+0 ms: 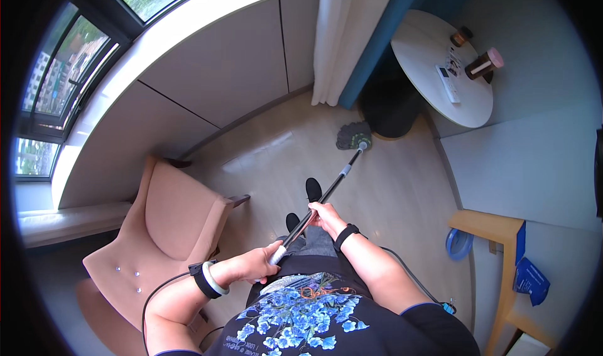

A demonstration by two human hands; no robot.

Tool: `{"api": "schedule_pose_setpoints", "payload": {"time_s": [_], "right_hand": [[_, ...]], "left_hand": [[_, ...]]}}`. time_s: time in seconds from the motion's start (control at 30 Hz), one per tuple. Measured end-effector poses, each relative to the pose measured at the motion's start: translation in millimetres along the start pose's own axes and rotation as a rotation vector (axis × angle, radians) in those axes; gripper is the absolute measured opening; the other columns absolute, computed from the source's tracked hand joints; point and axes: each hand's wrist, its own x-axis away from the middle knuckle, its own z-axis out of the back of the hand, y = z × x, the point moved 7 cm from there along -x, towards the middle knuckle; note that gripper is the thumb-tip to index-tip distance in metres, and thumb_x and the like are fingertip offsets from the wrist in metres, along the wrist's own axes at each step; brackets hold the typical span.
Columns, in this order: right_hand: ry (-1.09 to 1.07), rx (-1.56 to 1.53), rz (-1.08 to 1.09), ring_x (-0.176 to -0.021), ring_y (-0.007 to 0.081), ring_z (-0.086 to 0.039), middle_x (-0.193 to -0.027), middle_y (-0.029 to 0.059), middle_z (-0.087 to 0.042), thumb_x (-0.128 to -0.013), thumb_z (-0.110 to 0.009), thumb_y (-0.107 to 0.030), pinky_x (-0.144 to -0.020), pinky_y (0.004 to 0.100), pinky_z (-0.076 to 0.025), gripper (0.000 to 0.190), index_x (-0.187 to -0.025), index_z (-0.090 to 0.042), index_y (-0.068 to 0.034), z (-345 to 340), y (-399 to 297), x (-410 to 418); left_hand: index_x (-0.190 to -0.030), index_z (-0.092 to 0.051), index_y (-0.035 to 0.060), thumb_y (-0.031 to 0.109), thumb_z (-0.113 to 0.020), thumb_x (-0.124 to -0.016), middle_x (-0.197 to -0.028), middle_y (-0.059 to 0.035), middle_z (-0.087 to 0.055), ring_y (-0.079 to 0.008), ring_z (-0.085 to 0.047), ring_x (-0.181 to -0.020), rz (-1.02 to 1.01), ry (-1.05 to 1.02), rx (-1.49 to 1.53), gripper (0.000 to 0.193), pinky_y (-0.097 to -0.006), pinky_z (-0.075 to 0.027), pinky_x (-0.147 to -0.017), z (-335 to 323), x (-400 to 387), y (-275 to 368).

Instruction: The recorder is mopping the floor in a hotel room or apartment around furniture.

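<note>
A mop with a black telescopic pole (335, 182) slants across the floor in front of me. My left hand (261, 263) is wrapped around the white grip (278, 254) at its upper end, close to my waist. Farther down the pole, my right hand (325, 216) holds the dark shaft. The grey mop head (353, 136) lies spread on the floor, just left of the black base of the round table. Each of my wrists carries a black strap with a cable.
A beige upholstered chair (181, 219) stands to my left, under the windows. At the upper right, a round white table (424, 64) bears a remote control (447, 84) and jars. White and blue curtains (337, 40) hang beside it. A wooden shelf (504, 262) juts from the right wall.
</note>
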Motion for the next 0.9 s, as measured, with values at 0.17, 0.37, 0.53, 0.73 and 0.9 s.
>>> {"api": "schedule_pose_setpoints", "payload": {"time_s": [0.17,0.37,0.53,0.73,0.9], "right_hand": [[0.151,-0.136,0.043,-0.056,0.0185,-0.056,-0.061,0.0043,-0.054,-0.076,-0.059,-0.024,-0.053,0.0342,-0.049,0.021,-0.064,-0.052,-0.008,37,10,3],[0.437,-0.303,0.154,-0.060,0.0199,-0.057,-0.067,0.0066,-0.055,-0.082,-0.058,-0.023,-0.053,0.0344,-0.049,0.021,-0.069,-0.051,-0.007,130,10,0],[0.496,-0.352,0.122,-0.066,0.0261,-0.060,-0.074,0.0125,-0.058,-0.084,-0.053,-0.014,-0.061,0.0399,-0.053,0.015,-0.083,-0.049,0.000,150,13,3],[0.189,-0.341,0.028,-0.070,0.0295,-0.061,-0.075,0.0161,-0.059,-0.079,-0.052,-0.010,-0.070,0.0409,-0.052,0.012,-0.081,-0.051,0.002,91,10,-21],[-0.030,-0.241,-0.040,-0.079,0.0319,-0.061,-0.081,0.0194,-0.060,-0.082,-0.050,-0.011,-0.076,0.0427,-0.050,0.016,-0.082,-0.053,0.004,-8,-1,-37]], "left_hand": [[-0.139,-0.012,0.0173,0.014,-0.051,-0.083,-0.059,0.0019,-0.047,-0.0050,-0.043,-0.044,-0.058,-0.147,-0.040,0.069,-0.0214,-0.037,-0.039,-1,-26,16],[-0.138,-0.016,0.0149,0.011,-0.051,-0.078,-0.063,-0.0043,-0.051,-0.0107,-0.049,-0.047,-0.103,-0.122,-0.418,0.070,-0.0258,-0.041,-0.039,-20,-109,62],[-0.137,-0.021,0.0129,0.010,-0.051,-0.076,-0.074,-0.0166,-0.059,-0.0235,-0.059,-0.058,-0.213,-0.006,-0.653,0.068,-0.0349,-0.047,-0.051,-25,-139,74],[-0.130,-0.034,0.0122,0.008,-0.049,-0.074,-0.078,-0.0188,-0.061,-0.0332,-0.060,-0.073,-0.240,0.245,-0.868,0.058,-0.0412,-0.046,-0.065,24,-76,57],[-0.123,-0.044,0.0139,0.008,-0.051,-0.074,-0.070,-0.0150,-0.059,-0.0312,-0.059,-0.067,-0.282,0.575,-0.832,0.050,-0.0400,-0.047,-0.060,64,10,28]]}}
